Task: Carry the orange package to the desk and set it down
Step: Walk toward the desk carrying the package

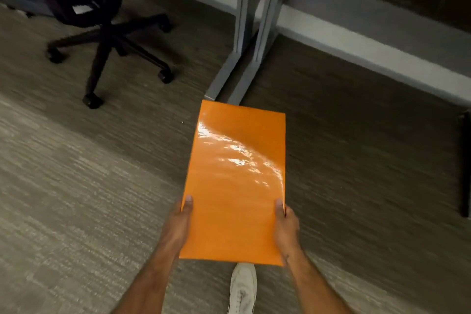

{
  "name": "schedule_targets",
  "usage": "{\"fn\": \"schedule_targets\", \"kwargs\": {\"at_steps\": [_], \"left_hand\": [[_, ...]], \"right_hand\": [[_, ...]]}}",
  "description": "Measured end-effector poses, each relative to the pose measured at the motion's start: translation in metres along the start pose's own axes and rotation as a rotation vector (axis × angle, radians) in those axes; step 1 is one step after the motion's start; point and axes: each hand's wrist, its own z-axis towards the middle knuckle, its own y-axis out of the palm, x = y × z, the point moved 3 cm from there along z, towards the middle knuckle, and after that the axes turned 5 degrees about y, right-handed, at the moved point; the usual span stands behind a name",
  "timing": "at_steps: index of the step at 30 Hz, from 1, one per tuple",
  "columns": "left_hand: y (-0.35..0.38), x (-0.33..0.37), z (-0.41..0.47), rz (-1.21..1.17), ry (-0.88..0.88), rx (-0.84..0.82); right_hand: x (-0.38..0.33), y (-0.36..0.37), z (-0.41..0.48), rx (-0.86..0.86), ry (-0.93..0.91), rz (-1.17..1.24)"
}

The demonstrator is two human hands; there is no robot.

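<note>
Presently, item one: orange package [235, 183], flat, glossy, rectangular, held out level in front of the body above the floor, long axis pointing away toward the grey metal legs [244, 33]. Grip: left hand [182, 219] closed on the near left edge, thumb on top; right hand [285, 222] closed on the near right edge, thumb on top; the fingers beneath are hidden by the package. Progress, as a judgement: the pick-up is done and the carry is under way; the approach to the worktop and the setting down remain. The worktop itself cannot be made out for certain; a pale band [369, 41] runs along the upper right beyond the legs, and whether it belongs to the desk or to a wall cannot be told. Item two: floor [76, 186], grey-brown short carpet with a streaked weave, lighter on the left. Item three: black office chair [107, 30] on a wheeled star base, upper left, well apart from the package. Item four: one white shoe [242, 288] below the package's near edge. Item five: dark upright bar [466, 163] at the right border, nature unclear.
</note>
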Motion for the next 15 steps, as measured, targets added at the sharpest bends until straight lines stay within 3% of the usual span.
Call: {"fn": "schedule_targets", "kwargs": {"at_steps": [15], "left_hand": [[0.066, 0.110, 0.172, 0.197, 0.113, -0.153]], "right_hand": [[-0.070, 0.014, 0.132, 0.278, 0.056, 0.128]]}}
